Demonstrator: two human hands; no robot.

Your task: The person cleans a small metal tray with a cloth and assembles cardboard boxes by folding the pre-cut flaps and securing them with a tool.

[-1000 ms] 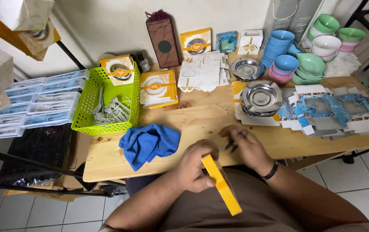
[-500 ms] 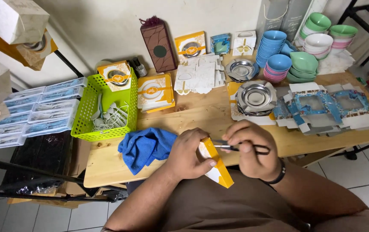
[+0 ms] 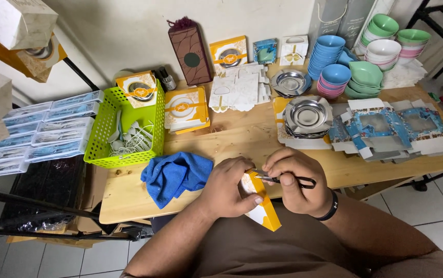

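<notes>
My left hand (image 3: pixel 227 186) grips a yellow and white cardboard piece (image 3: pixel 263 211) at the near edge of the wooden table (image 3: pixel 232 144). My right hand (image 3: pixel 293 180) holds black-handled scissors (image 3: pixel 283 179) and presses their tip against the top of the cardboard. Both hands are close together over my lap. A crumpled blue cloth (image 3: pixel 176 175) lies just left of my left hand.
A green basket (image 3: pixel 103 139) with white spoons stands at the left. Stacked steel dishes (image 3: pixel 308 114), flat blue box blanks (image 3: pixel 386 128), coloured plastic bowls (image 3: pixel 335 77) and yellow gift boxes (image 3: pixel 185 109) cover the table's back and right. Stacked clear packets (image 3: pixel 41 131) sit at far left.
My hands rose from my lap to the table edge. The cardboard piece was turned up, and the scissors came into my right hand and met the cardboard.
</notes>
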